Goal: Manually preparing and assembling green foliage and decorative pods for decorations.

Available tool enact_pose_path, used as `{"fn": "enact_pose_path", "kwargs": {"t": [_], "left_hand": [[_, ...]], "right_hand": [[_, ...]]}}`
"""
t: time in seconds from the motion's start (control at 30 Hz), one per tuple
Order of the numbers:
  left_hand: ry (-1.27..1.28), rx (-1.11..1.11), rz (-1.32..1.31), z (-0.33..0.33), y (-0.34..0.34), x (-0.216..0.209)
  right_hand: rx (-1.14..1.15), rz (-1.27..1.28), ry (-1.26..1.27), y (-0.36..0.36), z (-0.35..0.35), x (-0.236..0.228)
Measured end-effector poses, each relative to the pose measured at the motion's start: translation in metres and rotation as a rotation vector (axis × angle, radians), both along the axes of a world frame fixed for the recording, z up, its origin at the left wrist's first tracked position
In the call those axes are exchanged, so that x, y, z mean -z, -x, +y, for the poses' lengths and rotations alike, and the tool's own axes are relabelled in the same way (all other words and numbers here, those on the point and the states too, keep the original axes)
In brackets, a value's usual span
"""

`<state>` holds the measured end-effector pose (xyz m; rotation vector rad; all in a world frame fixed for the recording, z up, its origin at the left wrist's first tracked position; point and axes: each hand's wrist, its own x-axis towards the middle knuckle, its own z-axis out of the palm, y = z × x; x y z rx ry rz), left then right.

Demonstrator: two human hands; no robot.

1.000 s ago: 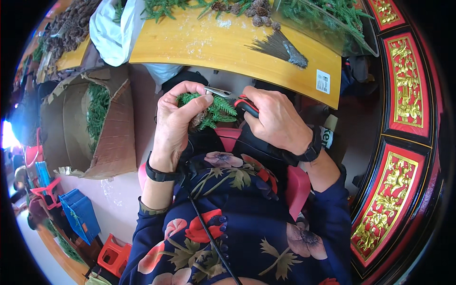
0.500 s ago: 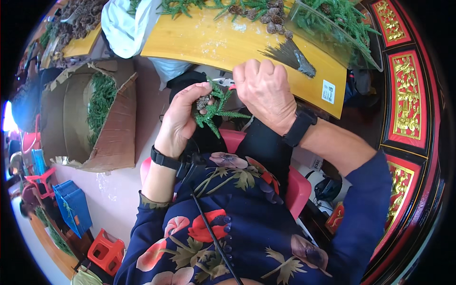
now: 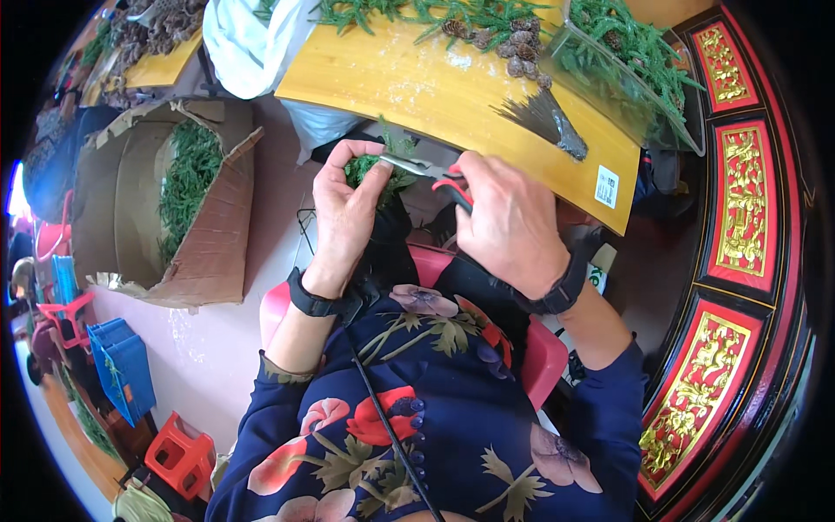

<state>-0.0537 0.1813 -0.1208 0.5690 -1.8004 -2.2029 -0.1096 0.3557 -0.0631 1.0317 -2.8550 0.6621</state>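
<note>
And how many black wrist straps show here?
2: one strap on the wrist of the left hand holding a green sprig, another strap on that of the right hand holding pliers. Any under sleeves would be hidden.

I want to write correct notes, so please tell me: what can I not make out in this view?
In the head view:
Pliers: handle ends hidden by the right hand.
Sprig: held part hidden by the left hand.
White bag: top cut off by the upper edge.
Label: print too small to read.
</note>
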Motion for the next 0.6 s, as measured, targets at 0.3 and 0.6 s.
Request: {"fn": "enact_pose_path", "kwargs": {"t": [0.3,0.6], "left_hand": [[0.006,-0.013,0.068,0.007,-0.009,-0.017],[0.052,0.063,0.022,0.003,-0.011,-0.022]], "right_hand": [[-0.045,-0.365,-0.035,0.005,0.001,0.008],[-0.131,-0.562,0.051,0.013,0.007,0.013]]}}
